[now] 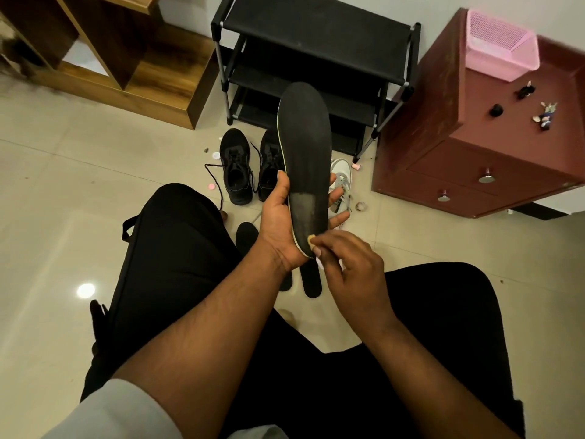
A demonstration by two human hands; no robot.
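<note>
My left hand (278, 223) holds a long black insole (305, 147) upright above my knees, thumb on its left edge and fingers behind it. The insole's heel end is worn grey and rests in my palm. My right hand (348, 267) pinches a small pale scrap (311, 240) against the insole's heel. Two black sneakers (235, 166) stand on the floor beyond, their laces loose. A white sneaker (341, 179) lies to their right, partly hidden by the insole. Two more black insoles (311, 285) lie on the floor between my legs.
A black shoe rack (313, 36) stands against the wall ahead. A reddish drawer cabinet (474, 147) with a pink basket (500, 45) on top is at the right. A wooden shelf unit (126, 58) is at the left. Small bits litter the tiled floor.
</note>
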